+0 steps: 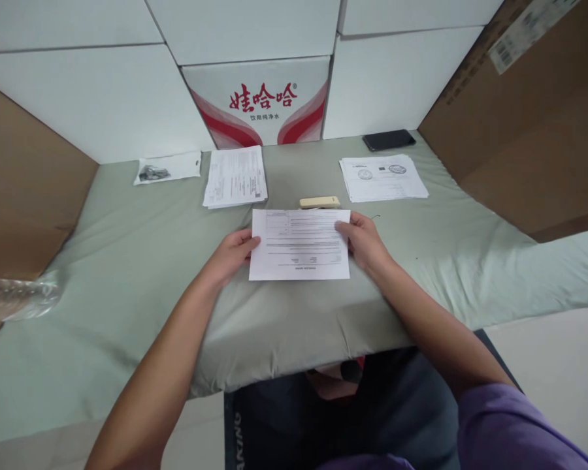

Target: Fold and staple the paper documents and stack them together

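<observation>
Between both hands is a printed sheet of paper (298,251), its text upside down to me; I cannot tell whether it is one sheet or several. My left hand (235,253) pinches its left edge, thumb on top. At the upper right edge my right hand (365,240) grips it the same way, fingers behind. Just beyond the paper lies a cream-coloured stapler-like tool (319,202), partly hidden by it. A stack of printed papers (236,175) sits at the back left, and another stack with round stamps (384,178) at the back right.
A clear plastic bag of dark small items (164,168) lies at the back left. A black phone (389,140) rests at the back right. White boxes (259,104) wall off the back; cardboard boxes (529,124) stand at both sides. Green cloth (142,261) covers the surface.
</observation>
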